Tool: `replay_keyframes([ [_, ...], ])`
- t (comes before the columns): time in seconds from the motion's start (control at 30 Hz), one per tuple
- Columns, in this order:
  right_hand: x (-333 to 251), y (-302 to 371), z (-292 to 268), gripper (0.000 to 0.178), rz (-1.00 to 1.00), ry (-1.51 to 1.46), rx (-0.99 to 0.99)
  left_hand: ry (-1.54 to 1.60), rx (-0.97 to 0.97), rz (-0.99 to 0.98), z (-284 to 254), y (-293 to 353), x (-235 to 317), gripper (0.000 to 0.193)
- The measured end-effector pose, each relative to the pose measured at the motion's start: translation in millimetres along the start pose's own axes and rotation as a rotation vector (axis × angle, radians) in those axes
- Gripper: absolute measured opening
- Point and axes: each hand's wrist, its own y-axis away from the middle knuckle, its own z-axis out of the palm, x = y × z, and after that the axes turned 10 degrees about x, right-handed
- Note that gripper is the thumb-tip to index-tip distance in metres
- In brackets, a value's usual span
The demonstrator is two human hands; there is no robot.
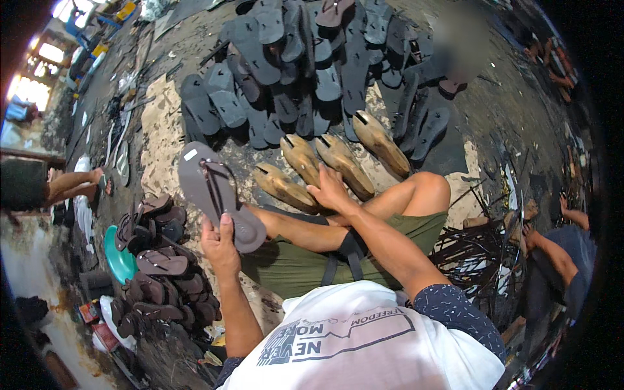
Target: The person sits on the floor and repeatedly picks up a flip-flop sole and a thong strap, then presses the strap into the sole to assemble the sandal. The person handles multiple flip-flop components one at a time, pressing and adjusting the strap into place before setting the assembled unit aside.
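My left hand (222,246) grips a brown-grey flip-flop (211,188) near its heel, thumb on top. The sandal is tilted with its insole up; it has a dark strap and a small white label at the toe. Wooden shoe lasts with slotted ends lie ahead of my crossed legs: one at the left (283,185), two in the middle, and one farther right (382,146). My right hand (330,188) is at the near side of the middle lasts (344,166), with thumb and fingers apart. Whether it touches a last, I cannot tell.
A large pile of black soles (273,71) spreads out beyond the lasts. Finished brown sandals (162,263) are heaped at the left beside a green basin (120,253). Dark strips (471,250) lie tangled at the right, near another person's arm (552,253). Another person's leg (75,182) shows far left.
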Motion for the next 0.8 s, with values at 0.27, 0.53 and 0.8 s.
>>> replay_keyframes([
  [0.27,-20,12,43,0.058,-0.329,0.002,-0.197,0.078,-0.02,0.049,13,-18,-6,0.046],
  [0.53,-94,31,-124,0.058,0.149,-1.166,-0.33,-0.326,0.13,0.308,-2,-44,10,0.05],
  [0.8,-147,75,-149,0.065,-0.154,-0.706,-0.061,-0.551,-0.021,0.574,51,11,28,0.055],
])
